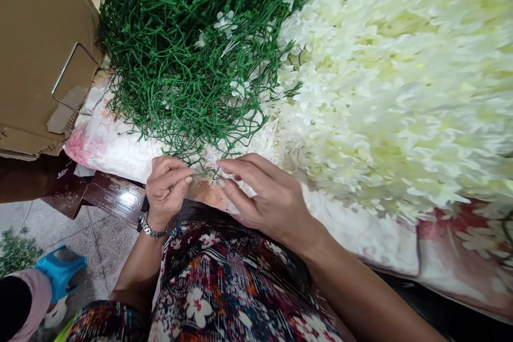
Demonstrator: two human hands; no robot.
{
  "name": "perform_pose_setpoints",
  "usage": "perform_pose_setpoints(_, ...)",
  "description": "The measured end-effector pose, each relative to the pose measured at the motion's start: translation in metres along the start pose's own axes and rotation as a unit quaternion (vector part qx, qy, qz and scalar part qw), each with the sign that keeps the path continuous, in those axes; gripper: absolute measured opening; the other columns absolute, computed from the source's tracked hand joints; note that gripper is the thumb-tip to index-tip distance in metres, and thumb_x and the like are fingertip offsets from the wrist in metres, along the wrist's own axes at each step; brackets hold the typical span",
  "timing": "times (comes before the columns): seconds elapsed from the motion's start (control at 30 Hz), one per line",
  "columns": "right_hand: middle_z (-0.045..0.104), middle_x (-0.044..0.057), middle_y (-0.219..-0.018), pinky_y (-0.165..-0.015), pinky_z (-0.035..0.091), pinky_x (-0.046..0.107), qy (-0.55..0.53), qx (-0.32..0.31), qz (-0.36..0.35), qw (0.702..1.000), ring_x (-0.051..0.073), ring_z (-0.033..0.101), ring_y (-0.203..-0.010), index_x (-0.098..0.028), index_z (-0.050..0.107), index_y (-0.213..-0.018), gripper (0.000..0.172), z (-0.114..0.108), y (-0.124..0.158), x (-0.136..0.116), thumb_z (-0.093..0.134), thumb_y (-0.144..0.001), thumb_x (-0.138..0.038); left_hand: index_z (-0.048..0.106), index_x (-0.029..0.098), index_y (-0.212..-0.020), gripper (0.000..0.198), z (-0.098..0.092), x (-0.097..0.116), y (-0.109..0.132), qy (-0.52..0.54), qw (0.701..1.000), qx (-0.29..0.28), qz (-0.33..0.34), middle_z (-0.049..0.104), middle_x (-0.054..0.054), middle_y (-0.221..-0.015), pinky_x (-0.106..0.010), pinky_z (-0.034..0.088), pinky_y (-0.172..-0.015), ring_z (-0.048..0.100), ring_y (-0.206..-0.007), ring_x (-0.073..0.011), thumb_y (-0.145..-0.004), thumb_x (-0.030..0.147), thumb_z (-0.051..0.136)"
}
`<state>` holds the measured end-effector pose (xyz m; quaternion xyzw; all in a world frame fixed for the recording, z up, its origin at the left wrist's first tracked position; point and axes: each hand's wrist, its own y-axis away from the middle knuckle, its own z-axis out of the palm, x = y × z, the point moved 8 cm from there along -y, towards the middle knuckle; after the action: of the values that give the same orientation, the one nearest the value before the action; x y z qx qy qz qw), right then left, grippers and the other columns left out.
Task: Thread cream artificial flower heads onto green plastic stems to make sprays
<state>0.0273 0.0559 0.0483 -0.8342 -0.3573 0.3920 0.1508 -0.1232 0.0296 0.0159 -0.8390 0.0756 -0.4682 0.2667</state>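
Observation:
My left hand (165, 188) is closed in a pinch on a thin green plastic stem (203, 173), just in front of my body. The stem's branched tips point right, toward my right hand (274, 197). Its thumb and forefinger are apart around those tips, with a gap showing between them. Directly beyond both hands lies a big tangled heap of green plastic stems (188, 59), with a few white blossoms caught in it. To the right spreads a thick pile of cream-white artificial flower petals (385, 96).
A floral cloth (124, 149) covers the work surface. At the left stands a cardboard box (36, 48) with a bent metal wire (64, 76) beside it. Another person's arm (28, 179) shows below the box. A blue plastic stool (60, 270) is on the tiled floor.

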Motion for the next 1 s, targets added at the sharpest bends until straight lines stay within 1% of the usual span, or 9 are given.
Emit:
perform_pose_setpoints(0.07, 0.059, 0.006, -0.076, -0.066, 0.048, 0.025, 0.008, -0.011, -0.019, 1.0, 0.012, 0.054, -0.072, -0.013, 0.058, -0.091, 0.017, 0.005, -0.003, -0.006, 0.049, -0.076, -0.013, 0.066, 0.022, -0.08, 0.013, 0.001, 0.001, 0.0, -0.007, 1.0, -0.007, 0.009, 0.059, -0.002, -0.073, -0.033, 0.042, -0.07, 0.053, -0.071, -0.0144, -0.073, 0.017, 0.057)
perform_pose_setpoints(0.17, 0.059, 0.006, -0.069, -0.063, 0.048, 0.025, 0.027, 0.003, -0.031, 0.999, 0.012, 0.054, -0.068, -0.011, 0.06, -0.082, 0.013, 0.007, -0.004, -0.008, 0.049, -0.075, -0.011, 0.066, 0.022, -0.081, 0.014, 0.0, 0.001, 0.001, -0.006, 1.0, 0.004, 0.013, 0.06, -0.001, -0.074, -0.034, 0.043, -0.071, 0.054, -0.073, -0.0146, -0.072, 0.016, 0.057)
perform_pose_setpoints(0.47, 0.057, 0.002, -0.063, -0.057, 0.045, 0.021, 0.019, 0.038, 0.036, 0.998, 0.009, 0.052, -0.06, -0.014, 0.056, -0.074, 0.008, -0.002, -0.003, 0.001, 0.049, -0.073, -0.011, 0.062, 0.021, -0.087, 0.021, -0.01, 0.003, 0.007, -0.066, 0.993, 0.094, 0.03, 0.06, -0.003, -0.084, -0.03, 0.046, -0.068, 0.055, -0.079, -0.0146, -0.072, 0.009, 0.055)
perform_pose_setpoints(0.53, 0.056, 0.001, -0.062, -0.055, 0.043, 0.02, 0.013, 0.043, 0.046, 0.998, 0.008, 0.051, -0.057, -0.015, 0.056, -0.073, 0.007, -0.007, -0.004, 0.001, 0.05, -0.073, -0.01, 0.062, 0.02, -0.086, 0.02, -0.008, 0.004, 0.008, -0.092, 0.991, 0.09, 0.044, 0.06, -0.003, -0.082, -0.031, 0.045, -0.069, 0.055, -0.078, -0.0147, -0.071, 0.008, 0.055)
perform_pose_setpoints(0.63, 0.055, -0.001, -0.061, -0.052, 0.041, 0.02, 0.008, 0.071, 0.066, 0.995, 0.007, 0.049, -0.054, -0.016, 0.055, -0.073, 0.008, -0.019, -0.002, 0.002, 0.052, -0.071, -0.009, 0.062, 0.019, -0.083, 0.018, 0.003, 0.009, 0.008, -0.162, 0.983, 0.037, 0.078, 0.06, -0.004, -0.08, -0.035, 0.042, -0.073, 0.054, -0.078, -0.0166, -0.068, 0.009, 0.057)
perform_pose_setpoints(0.73, 0.053, -0.002, -0.059, -0.05, 0.039, 0.02, 0.009, 0.097, 0.105, 0.99, 0.006, 0.046, -0.051, -0.017, 0.055, -0.072, 0.008, -0.032, 0.004, 0.009, 0.055, -0.069, -0.01, 0.062, 0.018, -0.08, 0.015, 0.015, 0.013, 0.007, -0.233, 0.968, -0.024, 0.092, 0.061, -0.005, -0.078, -0.037, 0.037, -0.074, 0.053, -0.08, -0.019, -0.066, 0.012, 0.058)
perform_pose_setpoints(0.83, 0.052, -0.003, -0.06, -0.047, 0.037, 0.02, -0.01, 0.124, 0.172, 0.977, 0.005, 0.044, -0.05, -0.019, 0.057, -0.073, 0.007, -0.042, 0.017, 0.023, 0.056, -0.07, -0.013, 0.062, 0.017, -0.082, 0.017, 0.019, 0.015, 0.008, -0.256, 0.961, -0.053, 0.09, 0.061, -0.006, -0.081, -0.039, 0.035, -0.075, 0.052, -0.081, -0.0205, -0.066, 0.016, 0.059)
perform_pose_setpoints(0.9, 0.053, -0.003, -0.061, -0.047, 0.036, 0.02, -0.049, 0.152, 0.232, 0.959, 0.006, 0.044, -0.051, -0.019, 0.058, -0.074, 0.005, -0.047, 0.031, 0.037, 0.056, -0.071, -0.016, 0.061, 0.017, -0.087, 0.022, 0.017, 0.018, 0.011, -0.245, 0.963, -0.054, 0.098, 0.061, -0.007, -0.085, -0.04, 0.035, -0.076, 0.052, -0.083, -0.0219, -0.065, 0.021, 0.06)
perform_pose_setpoints(1.0, 0.052, -0.003, -0.059, -0.046, 0.036, 0.021, -0.164, 0.186, 0.304, 0.92, 0.006, 0.045, -0.051, -0.02, 0.059, -0.073, 0.002, -0.046, 0.053, 0.055, 0.058, -0.071, -0.019, 0.061, 0.017, -0.093, 0.029, 0.01, 0.03, 0.016, -0.208, 0.971, -0.007, 0.114, 0.06, -0.009, -0.089, -0.041, 0.036, -0.075, 0.053, -0.082, -0.0224, -0.065, 0.024, 0.059)
